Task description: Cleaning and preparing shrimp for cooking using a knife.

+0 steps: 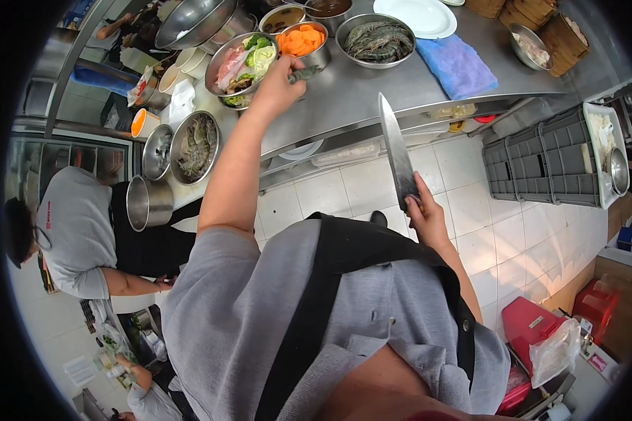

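My left hand reaches out over the steel counter. Its fingers are closed on a small dark grey-green piece; I cannot tell what it is. The hand lies between a metal bowl of mixed vegetables and meat and a metal pot of sliced carrots. My right hand grips the handle of a large kitchen knife near my waist. The blade points up toward the counter edge, over the white tiled floor.
A bowl of raw prawns, a white plate, a blue cloth and bamboo steamers are on the counter. Grey crates stand at the right, a red bin below them. Another person works at the left beside metal bowls.
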`<action>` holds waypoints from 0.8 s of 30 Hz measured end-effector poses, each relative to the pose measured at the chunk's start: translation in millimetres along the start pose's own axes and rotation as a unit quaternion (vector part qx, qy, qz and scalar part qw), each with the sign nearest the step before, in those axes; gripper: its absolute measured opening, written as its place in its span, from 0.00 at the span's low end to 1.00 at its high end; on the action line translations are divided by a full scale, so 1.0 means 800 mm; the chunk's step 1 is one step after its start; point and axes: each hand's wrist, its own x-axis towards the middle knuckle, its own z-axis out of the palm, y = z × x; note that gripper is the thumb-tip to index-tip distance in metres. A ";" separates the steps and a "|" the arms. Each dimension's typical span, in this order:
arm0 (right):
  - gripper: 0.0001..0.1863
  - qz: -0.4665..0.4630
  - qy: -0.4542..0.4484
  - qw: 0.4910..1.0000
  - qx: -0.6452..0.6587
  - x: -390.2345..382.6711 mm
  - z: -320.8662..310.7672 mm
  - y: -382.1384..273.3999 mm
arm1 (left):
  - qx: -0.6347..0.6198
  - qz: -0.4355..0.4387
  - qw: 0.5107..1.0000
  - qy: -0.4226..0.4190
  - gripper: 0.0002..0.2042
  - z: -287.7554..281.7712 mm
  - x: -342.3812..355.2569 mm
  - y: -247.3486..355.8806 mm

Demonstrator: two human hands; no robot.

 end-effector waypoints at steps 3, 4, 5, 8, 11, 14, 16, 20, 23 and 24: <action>0.30 0.015 -0.015 0.999 0.031 0.015 0.008 -0.004 | 0.170 0.060 0.979 0.089 0.19 0.032 -0.019 -0.006; 0.30 0.015 -0.017 0.999 0.027 0.018 0.010 -0.008 | 0.168 0.057 0.980 0.092 0.19 0.045 -0.024 -0.014; 0.30 0.021 -0.020 0.999 0.026 0.020 0.011 -0.012 | 0.209 0.054 0.975 0.053 0.20 0.059 -0.029 -0.022; 0.30 0.030 -0.029 0.999 0.029 0.022 0.014 -0.013 | 0.214 0.051 0.975 -0.012 0.25 0.072 -0.046 -0.022; 0.30 0.060 -0.042 0.995 0.061 0.014 0.014 -0.012 | 0.150 0.025 0.987 0.058 0.19 0.068 -0.043 -0.005; 0.30 0.062 -0.057 0.994 0.063 0.019 0.011 -0.009 | 0.073 0.073 0.990 0.098 0.13 0.070 -0.004 -0.011; 0.31 0.057 -0.063 0.995 0.051 0.023 0.011 -0.008 | 0.059 0.172 0.975 0.126 0.08 0.072 0.040 0.033; 0.30 0.072 -0.066 0.990 0.099 0.023 0.016 -0.002 | 0.147 0.123 0.980 0.059 0.15 0.122 0.144 0.088; 0.30 0.069 -0.081 0.993 0.040 0.014 0.015 -0.022 | 0.228 0.040 0.973 -0.005 0.19 0.147 0.186 0.106; 0.30 0.070 -0.078 0.994 0.040 0.012 0.012 -0.027 | 0.260 0.014 0.965 -0.036 0.20 0.157 0.197 0.104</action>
